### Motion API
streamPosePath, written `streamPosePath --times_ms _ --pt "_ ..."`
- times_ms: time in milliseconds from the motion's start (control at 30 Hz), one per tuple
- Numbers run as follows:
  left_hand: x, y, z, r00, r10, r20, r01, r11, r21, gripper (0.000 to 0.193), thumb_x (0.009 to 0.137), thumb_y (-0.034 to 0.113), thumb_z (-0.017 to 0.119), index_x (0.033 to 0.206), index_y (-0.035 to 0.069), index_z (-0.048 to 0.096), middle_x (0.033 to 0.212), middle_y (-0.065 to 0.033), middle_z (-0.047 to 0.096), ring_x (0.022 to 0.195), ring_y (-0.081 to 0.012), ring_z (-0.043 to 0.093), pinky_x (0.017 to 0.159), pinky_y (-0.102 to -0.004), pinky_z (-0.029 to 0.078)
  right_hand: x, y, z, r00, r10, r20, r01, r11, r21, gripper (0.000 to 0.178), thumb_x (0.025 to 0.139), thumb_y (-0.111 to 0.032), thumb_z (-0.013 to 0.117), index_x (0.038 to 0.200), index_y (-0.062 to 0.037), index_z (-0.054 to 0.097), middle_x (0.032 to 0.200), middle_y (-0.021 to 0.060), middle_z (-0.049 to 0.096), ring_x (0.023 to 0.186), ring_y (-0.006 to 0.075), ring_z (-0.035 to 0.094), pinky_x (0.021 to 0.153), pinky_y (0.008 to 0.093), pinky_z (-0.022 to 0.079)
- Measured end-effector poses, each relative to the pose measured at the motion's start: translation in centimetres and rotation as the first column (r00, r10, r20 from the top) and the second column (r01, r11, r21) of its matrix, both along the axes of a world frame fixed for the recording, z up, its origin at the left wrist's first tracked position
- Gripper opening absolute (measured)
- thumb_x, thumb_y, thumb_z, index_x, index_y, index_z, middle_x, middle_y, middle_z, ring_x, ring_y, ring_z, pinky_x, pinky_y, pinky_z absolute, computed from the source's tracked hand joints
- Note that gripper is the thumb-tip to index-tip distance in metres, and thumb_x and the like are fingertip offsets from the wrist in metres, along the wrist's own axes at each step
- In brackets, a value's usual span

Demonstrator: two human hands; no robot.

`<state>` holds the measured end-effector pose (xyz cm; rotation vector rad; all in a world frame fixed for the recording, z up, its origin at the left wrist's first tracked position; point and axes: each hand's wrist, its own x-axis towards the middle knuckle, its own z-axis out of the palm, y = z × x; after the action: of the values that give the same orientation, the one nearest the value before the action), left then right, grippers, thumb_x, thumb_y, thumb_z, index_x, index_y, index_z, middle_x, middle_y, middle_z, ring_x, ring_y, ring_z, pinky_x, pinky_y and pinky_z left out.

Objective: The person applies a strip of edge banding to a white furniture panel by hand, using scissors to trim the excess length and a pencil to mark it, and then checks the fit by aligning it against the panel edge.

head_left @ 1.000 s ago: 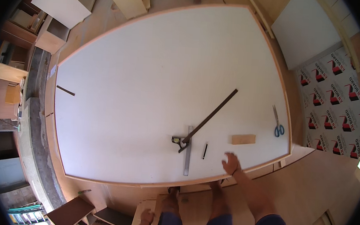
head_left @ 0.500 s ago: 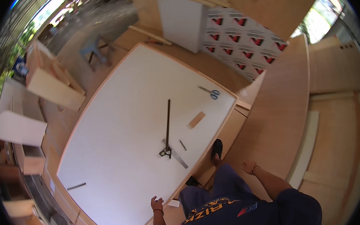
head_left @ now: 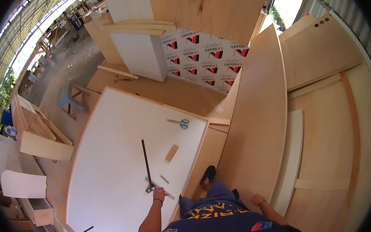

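My left hand (head_left: pixel 159 194) is over the white panel (head_left: pixel 112 154), right beside a combination square (head_left: pixel 150 187) and overlapping part of its metal blade. Its fingers look partly spread, and I cannot tell whether they touch the blade. A long dark strip (head_left: pixel 146 161) lies with one end at the square. A short pencil-like piece (head_left: pixel 164 179), a small wooden block (head_left: pixel 171 153) and blue-handled scissors (head_left: pixel 180 123) lie further up the panel. My right hand (head_left: pixel 257 200), loosely curled with nothing visible in it, is by the tall wooden board (head_left: pixel 254 121) on my right.
Another short dark strip (head_left: pixel 86 230) lies at the panel's near left corner. A hammer (head_left: pixel 122 78) rests beyond the far edge. A blue stool (head_left: pixel 71 100), an open wooden box frame (head_left: pixel 46 144) and drawer-like boxes (head_left: pixel 38 211) stand left. A white cabinet (head_left: pixel 138 55) stands behind.
My left hand has moved forward from the panel's near edge to the combination square. The view has tilted up and shifted; my right hand stays low by the wooden board.
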<state>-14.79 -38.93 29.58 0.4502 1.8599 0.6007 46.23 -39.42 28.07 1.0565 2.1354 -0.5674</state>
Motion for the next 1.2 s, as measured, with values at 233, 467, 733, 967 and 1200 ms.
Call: streamPosePath --times_ms 233,467,733,967,1200 --pt "3.0 16.2 -1.3 0.996 0.069 0.054 -0.073 0.995 0.069 0.031 0.082 0.013 0.056 0.106 -0.006 0.053 0.088 -0.0162 0.063 0.067 -0.0261 0.067 0.062 -0.0304 0.053 2.3 12.9 9.0 -0.098 -0.941 -0.325 0.972 -0.021 -0.234 0.027 0.081 -0.012 0.055 0.107 -0.0032 0.055 0.085 0.0114 0.063 0.071 0.0185 0.062 0.058 0.0325 0.05" --pt "10.2 22.9 0.2 0.937 -0.332 -0.112 0.341 0.937 0.075 0.04 0.074 0.013 0.066 0.109 -0.004 0.056 0.084 -0.0159 0.068 0.074 -0.0198 0.067 0.071 -0.0301 0.052 1.1 22.3 6.6 0.232 -0.844 -0.483 0.914 0.359 -0.187 0.027 0.082 -0.012 0.057 0.107 -0.0002 0.055 0.086 0.0107 0.063 0.073 0.018 0.062 0.062 0.0304 0.049" --pt "8.5 25.7 -3.4 0.733 -0.668 -0.13 0.615 0.732 -0.294 0.041 0.068 0.027 0.071 0.104 0.009 0.065 0.095 -0.0126 0.067 0.096 -0.0258 0.061 0.084 -0.0348 0.048 -0.9 36.5 5.1 0.227 -0.886 -0.405 0.852 0.382 -0.359 0.034 0.081 -0.019 0.06 0.107 0.002 0.057 0.093 0.0153 0.065 0.086 0.0219 0.063 0.075 0.0333 0.05" --pt "8.5 40.2 -2.7 0.202 -0.883 -0.423 0.858 0.368 -0.358 0.017 0.078 0.023 0.06 0.084 0.011 0.071 0.11 -0.0026 0.062 0.115 -0.0201 0.048 0.096 -0.0291 0.04 2.8 50.9 7.2 0.07 -0.948 -0.312 0.882 0.204 -0.424 0.031 0.085 -0.017 0.055 0.112 -0.0035 0.053 0.091 0.0078 0.062 0.075 0.0193 0.062 0.059 0.0344 0.05" --pt "15.3 47.6 4.4 1.0 -0.017 0.012 0.012 0.941 0.338 0.02 0.082 0.002 0.046 0.094 -0.003 0.061 0.078 -0.0068 0.063 0.059 -0.0187 0.062 0.064 -0.0307 0.05 -3.5 62.5 13.5 0.203 -0.944 -0.261 0.848 0.303 -0.435 0.028 0.084 -0.016 0.055 0.11 -0.0055 0.056 0.084 0.0089 0.063 0.075 0.018 0.062 0.057 0.0293 0.049"
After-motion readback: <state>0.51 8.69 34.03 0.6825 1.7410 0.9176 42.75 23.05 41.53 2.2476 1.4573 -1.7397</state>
